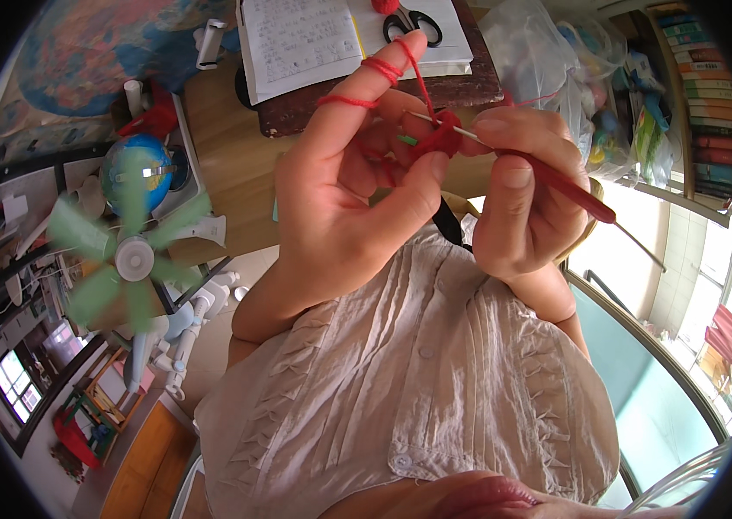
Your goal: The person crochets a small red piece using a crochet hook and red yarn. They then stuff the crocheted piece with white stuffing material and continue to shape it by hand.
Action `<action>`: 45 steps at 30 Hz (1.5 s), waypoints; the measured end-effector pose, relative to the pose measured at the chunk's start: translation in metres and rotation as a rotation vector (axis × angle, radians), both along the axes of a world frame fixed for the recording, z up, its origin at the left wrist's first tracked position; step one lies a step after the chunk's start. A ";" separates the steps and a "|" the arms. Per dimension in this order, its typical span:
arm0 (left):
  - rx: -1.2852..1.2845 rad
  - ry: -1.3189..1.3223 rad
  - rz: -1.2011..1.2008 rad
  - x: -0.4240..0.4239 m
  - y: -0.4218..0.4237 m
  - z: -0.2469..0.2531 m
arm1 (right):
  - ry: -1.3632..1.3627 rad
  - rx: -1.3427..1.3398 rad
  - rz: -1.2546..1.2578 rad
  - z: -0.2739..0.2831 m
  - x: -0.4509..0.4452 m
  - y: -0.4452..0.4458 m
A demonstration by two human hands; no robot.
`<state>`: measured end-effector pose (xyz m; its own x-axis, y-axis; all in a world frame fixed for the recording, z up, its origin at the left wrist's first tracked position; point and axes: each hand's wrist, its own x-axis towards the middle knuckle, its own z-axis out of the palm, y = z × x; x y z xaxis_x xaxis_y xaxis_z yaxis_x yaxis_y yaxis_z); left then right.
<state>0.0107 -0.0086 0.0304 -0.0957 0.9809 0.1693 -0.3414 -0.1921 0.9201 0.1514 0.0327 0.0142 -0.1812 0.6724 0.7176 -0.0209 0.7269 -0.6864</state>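
Note:
My left hand point(353, 175) holds a small piece of red crochet work point(440, 136) between thumb and fingers. Red yarn point(382, 68) winds around its raised index finger and runs down to the piece. A small green item point(407, 139), perhaps a stitch marker, shows at the work's left side. My right hand point(528, 188) grips a crochet hook with a red handle point(557, 181), and the hook's metal shaft passes at the red work. Beyond the hands, black-handled scissors point(413, 27) rest on an open notebook point(304, 48) with handwriting, beside a small red ball point(385, 5).
The notebook lies on a dark wooden board point(483, 58) on the wooden desk point(223, 162). At the left are a globe point(137, 172) and a fan with green blades point(134, 258). Clear plastic bags point(528, 58) and a row of books point(716, 110) are at the right.

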 end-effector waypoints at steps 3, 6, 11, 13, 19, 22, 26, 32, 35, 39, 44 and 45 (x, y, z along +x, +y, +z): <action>-0.002 0.028 -0.035 -0.002 0.000 0.001 | 0.137 -0.083 0.076 -0.002 0.002 0.001; 0.017 0.024 -0.079 -0.009 0.000 0.001 | 0.210 -0.154 0.145 0.000 0.003 0.002; 0.071 0.035 -0.045 -0.008 0.002 -0.006 | 0.176 -0.184 0.234 0.000 0.013 0.009; 0.040 0.019 -0.037 -0.008 0.000 -0.005 | 0.183 -0.241 0.260 0.001 0.015 0.009; 0.082 0.072 -0.014 -0.009 0.000 -0.008 | 0.314 -0.574 0.367 0.007 0.010 0.002; 0.061 0.065 -0.029 -0.010 0.001 -0.004 | 0.387 -0.630 0.425 0.006 0.006 0.000; 0.014 0.024 0.009 -0.007 0.002 0.001 | 0.305 -0.542 0.350 0.002 0.007 -0.004; 0.090 0.104 0.018 -0.009 0.003 -0.010 | 0.183 -0.312 0.222 -0.001 0.006 -0.005; 0.121 0.148 0.080 -0.006 0.002 -0.009 | 0.060 -0.189 0.159 0.001 0.006 -0.003; 0.105 0.134 0.088 -0.006 0.004 -0.012 | -0.094 0.210 0.026 -0.008 0.007 0.006; 0.112 0.090 0.095 -0.003 0.004 -0.013 | -0.145 0.355 -0.071 -0.006 0.002 0.005; 0.110 0.069 0.071 -0.004 0.003 -0.013 | -0.148 0.355 -0.076 -0.006 0.001 0.004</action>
